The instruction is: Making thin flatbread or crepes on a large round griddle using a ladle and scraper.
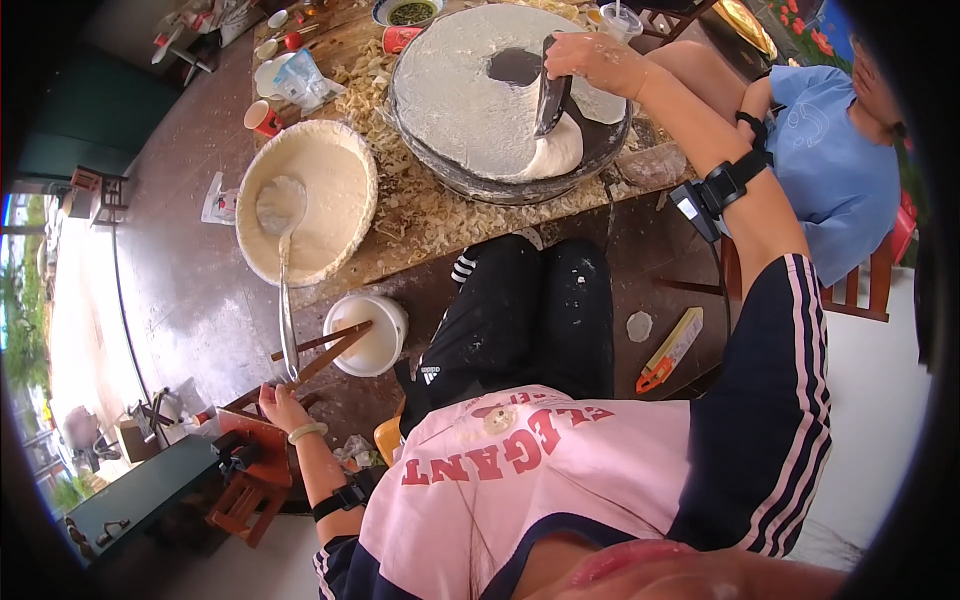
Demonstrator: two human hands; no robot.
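Observation:
My right hand [596,61] grips a dark flat batter spreader [553,94], which stands on edge on a large round griddle [596,154]. A thin pale sheet of batter [465,97] covers most of the griddle, with dark bare patches near the middle and the right. Thicker batter [559,150] lies against the spreader's lower end. My left hand [282,407], fingers loosely bent, is beside the handle end of a metal ladle [285,300]; whether they touch is unclear. The ladle's bowl rests in batter inside a wide, batter-crusted basin [360,225].
Dough scraps [450,225] litter the wooden table. A paper cup [262,118], a plastic bag [304,79] and a bowl of green sauce [409,13] stand around the basin and griddle. A white bucket [367,352] is below. A seated person [832,165] is close at the right.

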